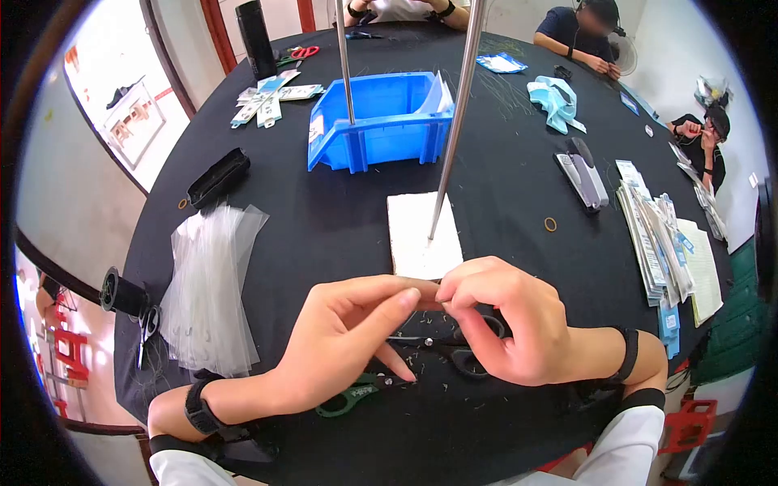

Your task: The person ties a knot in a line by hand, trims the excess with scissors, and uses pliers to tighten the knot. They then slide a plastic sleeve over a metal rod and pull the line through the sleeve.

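Observation:
My left hand and my right hand meet above the near part of the black table. Thumb and forefinger are pressed together on each, and the fingertips nearly touch. Whatever they pinch is too small to make out. Just beyond them lies a white rectangular pad, partly covered by my fingers. Beneath the hands are black-handled scissors, partly hidden. A green-handled cutting tool sits under my left wrist. Small clipped bits of thin strand are scattered around these tools.
Two metal rods rise in front of me, near a blue bin. Clear plastic sleeves, small scissors and a black spool lie left. A stapler and stacked packets lie right. Other people sit around the table.

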Action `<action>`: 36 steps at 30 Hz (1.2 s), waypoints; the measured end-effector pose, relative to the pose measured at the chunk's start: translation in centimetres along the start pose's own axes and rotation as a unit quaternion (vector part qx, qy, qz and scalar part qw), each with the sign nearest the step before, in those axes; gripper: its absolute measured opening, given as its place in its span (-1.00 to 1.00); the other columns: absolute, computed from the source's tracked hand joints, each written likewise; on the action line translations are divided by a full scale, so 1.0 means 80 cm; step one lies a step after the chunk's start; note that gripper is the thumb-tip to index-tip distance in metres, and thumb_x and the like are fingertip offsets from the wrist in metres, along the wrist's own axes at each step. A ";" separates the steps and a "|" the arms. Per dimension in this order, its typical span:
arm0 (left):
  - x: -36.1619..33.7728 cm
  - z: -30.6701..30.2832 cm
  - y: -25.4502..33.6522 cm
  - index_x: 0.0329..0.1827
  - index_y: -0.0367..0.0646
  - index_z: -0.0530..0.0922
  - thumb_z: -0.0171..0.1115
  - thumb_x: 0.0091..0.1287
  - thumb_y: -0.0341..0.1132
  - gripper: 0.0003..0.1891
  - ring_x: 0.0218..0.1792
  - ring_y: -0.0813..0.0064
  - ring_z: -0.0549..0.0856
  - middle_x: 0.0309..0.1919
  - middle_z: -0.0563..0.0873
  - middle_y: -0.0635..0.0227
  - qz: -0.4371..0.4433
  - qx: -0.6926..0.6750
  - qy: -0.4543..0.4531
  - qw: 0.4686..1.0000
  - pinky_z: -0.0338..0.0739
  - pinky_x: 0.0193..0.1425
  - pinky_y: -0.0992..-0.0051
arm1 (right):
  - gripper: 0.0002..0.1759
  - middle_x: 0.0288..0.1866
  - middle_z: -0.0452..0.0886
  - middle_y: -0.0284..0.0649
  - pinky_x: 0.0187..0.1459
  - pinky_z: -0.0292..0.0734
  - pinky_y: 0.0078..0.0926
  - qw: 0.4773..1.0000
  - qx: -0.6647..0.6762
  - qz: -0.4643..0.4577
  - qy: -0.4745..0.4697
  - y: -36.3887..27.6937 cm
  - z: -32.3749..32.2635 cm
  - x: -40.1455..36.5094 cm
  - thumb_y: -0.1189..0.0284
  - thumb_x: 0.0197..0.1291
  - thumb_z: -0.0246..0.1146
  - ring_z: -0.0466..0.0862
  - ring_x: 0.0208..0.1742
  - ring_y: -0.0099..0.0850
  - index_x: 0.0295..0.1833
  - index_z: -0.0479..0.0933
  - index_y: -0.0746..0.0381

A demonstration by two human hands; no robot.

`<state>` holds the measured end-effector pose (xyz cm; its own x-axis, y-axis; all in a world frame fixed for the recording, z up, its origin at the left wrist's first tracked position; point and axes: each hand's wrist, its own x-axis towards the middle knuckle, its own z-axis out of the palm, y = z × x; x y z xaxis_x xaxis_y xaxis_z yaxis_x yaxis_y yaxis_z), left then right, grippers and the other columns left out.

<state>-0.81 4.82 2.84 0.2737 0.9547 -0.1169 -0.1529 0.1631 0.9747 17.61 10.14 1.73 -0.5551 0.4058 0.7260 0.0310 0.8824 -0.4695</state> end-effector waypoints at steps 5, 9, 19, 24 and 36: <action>-0.002 -0.001 -0.004 -0.02 -0.41 0.54 -0.01 0.42 -0.36 -0.72 -0.19 0.53 0.64 -0.18 0.65 0.17 0.017 0.094 -0.018 0.995 0.65 -0.47 0.59 | -0.74 -0.29 0.58 -0.10 -0.33 0.52 -0.62 0.995 0.055 0.052 -0.061 -0.001 -0.008 0.002 0.81 0.03 0.18 0.62 -0.32 -0.42 -0.18 0.39 0.34; 0.004 -0.008 -0.002 -0.04 -0.38 0.56 -0.01 0.43 -0.33 -0.72 -0.25 0.61 0.63 -0.27 0.67 0.23 -0.016 0.121 -0.044 0.992 0.55 -0.54 0.66 | -0.78 -0.28 0.56 -0.13 -0.35 0.51 -0.67 0.991 0.088 0.078 -0.067 0.010 -0.006 -0.003 0.77 0.07 0.18 0.60 -0.33 -0.52 -0.15 0.41 0.35; 0.007 -0.012 -0.016 -0.14 -0.37 0.60 0.03 0.40 -0.32 -0.73 -0.39 0.65 0.61 -0.41 0.65 0.29 -0.006 0.084 -0.045 0.995 0.49 -0.56 0.67 | -0.85 -0.22 0.54 -0.16 -0.29 0.56 -0.64 0.973 0.159 0.156 -0.056 0.019 -0.001 -0.007 0.75 0.16 0.14 0.61 -0.30 -0.51 -0.15 0.46 0.39; 0.004 -0.010 -0.022 -0.16 -0.36 0.61 0.04 0.40 -0.30 -0.73 -0.57 0.72 0.50 -0.57 0.55 0.43 0.000 0.116 -0.031 0.993 0.37 -0.58 0.70 | -0.85 -0.26 0.60 -0.18 -0.30 0.58 -0.61 0.978 0.148 0.134 -0.056 0.020 0.004 -0.010 0.71 0.11 0.20 0.65 -0.28 -0.48 -0.18 0.53 0.36; -0.019 -0.001 -0.030 -0.19 -0.36 0.62 0.05 0.39 -0.34 -0.75 -0.60 0.78 0.41 -0.62 0.50 0.49 0.061 0.142 0.028 0.988 0.27 -0.56 0.71 | -0.83 -0.30 0.62 -0.15 -0.26 0.54 -0.53 0.991 0.082 0.091 -0.056 0.015 0.013 -0.013 0.69 0.03 0.25 0.67 -0.28 -0.34 -0.22 0.56 0.30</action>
<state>-0.90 3.01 0.67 0.2147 0.9767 0.0025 0.0937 -0.0232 0.9953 17.33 10.50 -0.11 -0.6410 0.5178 0.5665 0.0088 0.7430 -0.6692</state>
